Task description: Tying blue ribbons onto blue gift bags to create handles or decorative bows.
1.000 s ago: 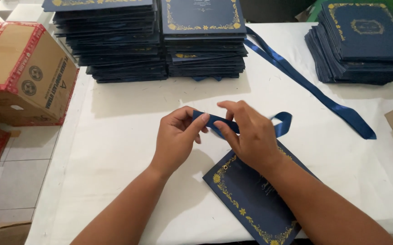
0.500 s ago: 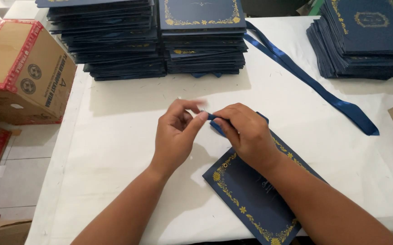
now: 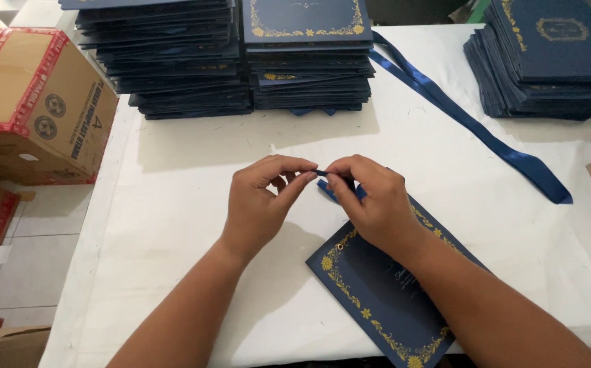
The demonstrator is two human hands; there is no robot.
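A white table (image 3: 173, 204) carries everything. Along its far edge stand two tall stacks of navy cards (image 3: 241, 61), with a third stack (image 3: 554, 61) at the far right corner. Off the table's left edge sits a cardboard box (image 3: 36, 102), taped shut, so its contents cannot be told (a second box shows below it). A long ribbon (image 3: 459, 116) runs loose from the middle stack toward the right edge.

Near the front edge lies one card (image 3: 377, 293), navy with gold trim and an eyelet at its corner. Above it the left hand (image 3: 261, 204) and right hand (image 3: 370, 204) meet, fingertips of both pinched on a short ribbon piece (image 3: 326, 184), which is mostly hidden between them.

The slick ribbon could likely slip from so small a pinch, or crease if pulled unevenly
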